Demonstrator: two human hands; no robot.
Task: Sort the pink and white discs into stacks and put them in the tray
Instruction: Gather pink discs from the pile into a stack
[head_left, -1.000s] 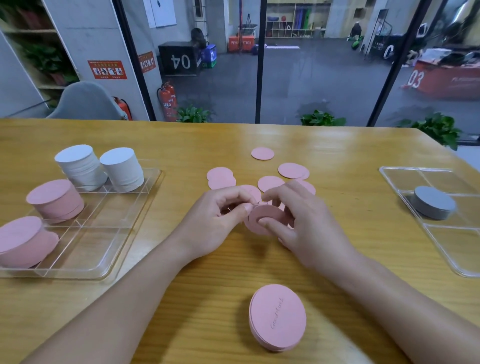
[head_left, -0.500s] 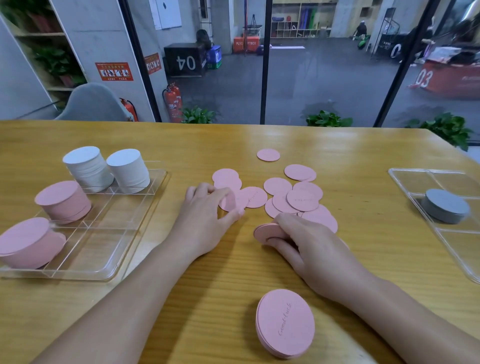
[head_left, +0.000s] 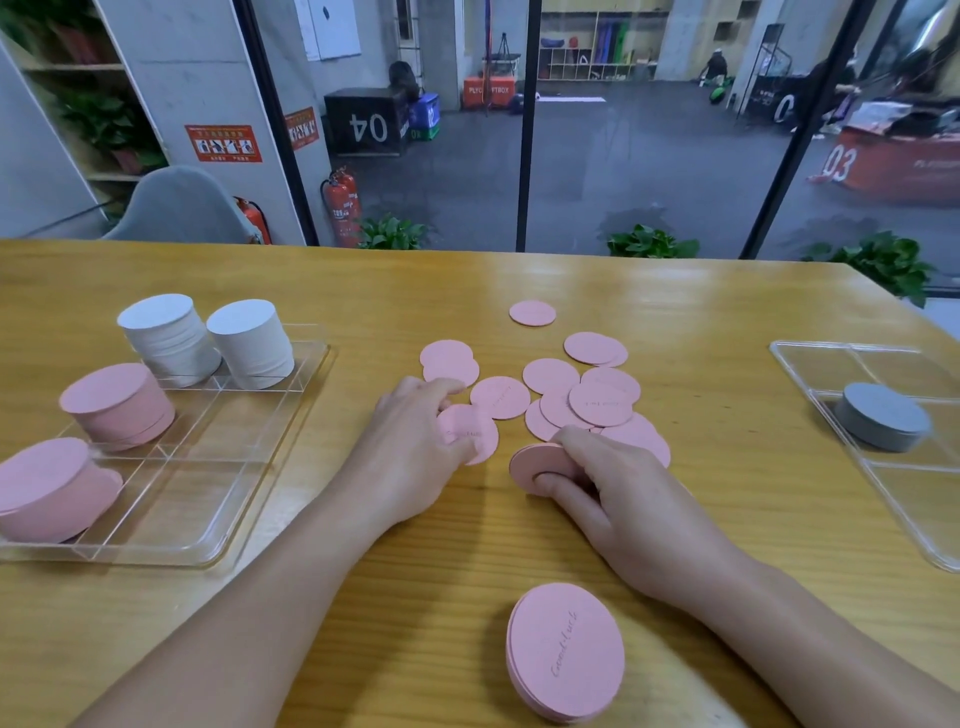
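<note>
While the left hand (head_left: 415, 441) lies over a loose pink disc (head_left: 470, 434) near the middle of the table (head_left: 363, 291), its fingers curled onto the disc's far edge and its thumb at the near edge, the right hand (head_left: 613, 483) grips a thin stack of pink discs (head_left: 532, 465) just beside it, thumb under the near side and fingers curled over the top. Beyond both hands a scatter of pink discs (head_left: 597, 400) lies flat, several overlapping, with one single disc (head_left: 532, 313) set apart toward the far edge. Close to the near edge, between the two forearms, sits a low pink stack (head_left: 565, 657) with faint script on its top face. At the left edge stands a clear divided tray (head_left: 218, 519): two white stacks (head_left: 208, 338) fill its far compartments, and two pink stacks (head_left: 117, 405) stand along its left side, the nearer one leaning. At the right edge a second clear tray (head_left: 810, 358) holds one grey stack (head_left: 883, 423).
</note>
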